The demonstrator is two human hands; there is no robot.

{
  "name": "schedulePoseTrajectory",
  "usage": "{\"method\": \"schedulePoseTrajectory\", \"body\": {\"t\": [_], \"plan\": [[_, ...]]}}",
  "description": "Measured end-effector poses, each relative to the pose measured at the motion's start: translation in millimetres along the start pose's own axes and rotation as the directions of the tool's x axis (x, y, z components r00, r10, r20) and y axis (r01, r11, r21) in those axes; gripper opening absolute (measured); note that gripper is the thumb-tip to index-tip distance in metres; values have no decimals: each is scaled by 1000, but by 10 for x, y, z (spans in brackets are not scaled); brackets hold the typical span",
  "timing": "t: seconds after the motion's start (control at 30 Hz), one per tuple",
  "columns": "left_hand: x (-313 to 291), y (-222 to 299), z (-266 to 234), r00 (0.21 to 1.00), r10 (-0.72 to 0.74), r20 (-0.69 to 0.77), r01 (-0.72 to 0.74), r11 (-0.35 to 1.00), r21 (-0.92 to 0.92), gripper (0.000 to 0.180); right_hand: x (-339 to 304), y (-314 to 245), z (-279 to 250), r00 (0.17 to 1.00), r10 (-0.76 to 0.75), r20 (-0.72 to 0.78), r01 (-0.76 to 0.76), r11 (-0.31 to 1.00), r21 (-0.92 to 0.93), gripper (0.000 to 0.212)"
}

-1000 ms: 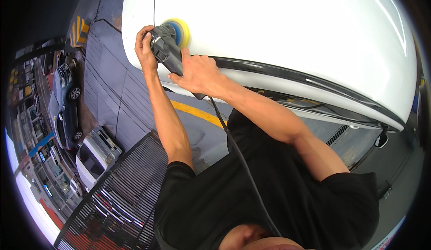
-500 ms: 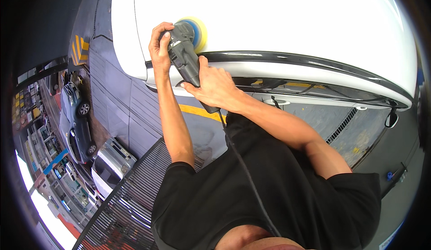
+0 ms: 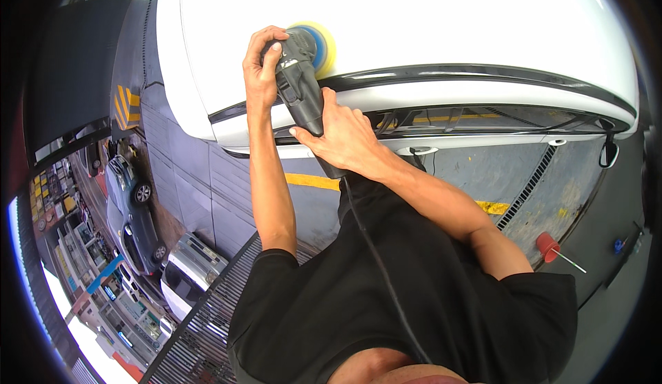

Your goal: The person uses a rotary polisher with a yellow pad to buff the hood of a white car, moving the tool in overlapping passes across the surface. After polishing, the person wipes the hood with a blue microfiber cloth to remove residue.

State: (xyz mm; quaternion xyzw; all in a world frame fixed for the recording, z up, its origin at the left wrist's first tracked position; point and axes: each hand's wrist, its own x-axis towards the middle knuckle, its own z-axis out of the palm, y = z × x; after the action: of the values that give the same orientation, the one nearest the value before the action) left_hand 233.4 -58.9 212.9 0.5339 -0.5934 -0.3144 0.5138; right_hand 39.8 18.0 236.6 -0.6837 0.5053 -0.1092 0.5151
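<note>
Dark-grey plastic polisher (image 3: 298, 84), long axis pointed far-left | round yellow-blue pad (image 3: 324, 47) against smooth white car panel (image 3: 441, 18) | left hand (image 3: 262, 63) clasped head (image 3: 298, 43); right hand (image 3: 343, 134) gripped handle (image 3: 310, 116)

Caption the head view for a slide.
Left hand and right hand grip a black polisher, its round yellow pad against a white car roof.

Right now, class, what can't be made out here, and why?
Head view:
Polisher: its yellow pad faces away, hiding the working side.
Right hand: some fingertips, hidden by the hand.
Black cord: far end, lost near the lower edge.
White car: far side, cut off by the upper edge.
</note>
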Motion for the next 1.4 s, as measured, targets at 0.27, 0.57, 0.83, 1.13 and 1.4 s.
{"method": "schedulePoseTrajectory", "body": {"t": [0.27,0.57,0.83,1.13,1.4], "plan": [[144,485,20,995,58,81,-54,998,-41,17,-325,-354,-169,995,37,-93,-33,999,43,91],[315,1023,87,979,128,156,-115,989,-90,17,-717,-823,-369,971,120,-206,-98,989,114,83],[448,1290,937,949,249,194,-234,968,-94,18,-1038,-442,-867,924,198,-327,-158,977,147,79],[280,1617,2102,946,296,135,-282,953,-111,22,-1492,347,-1273,846,167,-507,-45,969,244,56],[292,1407,1907,972,231,44,-229,972,-47,20,-1260,311,-1300,908,131,-399,-54,979,199,45]]}}
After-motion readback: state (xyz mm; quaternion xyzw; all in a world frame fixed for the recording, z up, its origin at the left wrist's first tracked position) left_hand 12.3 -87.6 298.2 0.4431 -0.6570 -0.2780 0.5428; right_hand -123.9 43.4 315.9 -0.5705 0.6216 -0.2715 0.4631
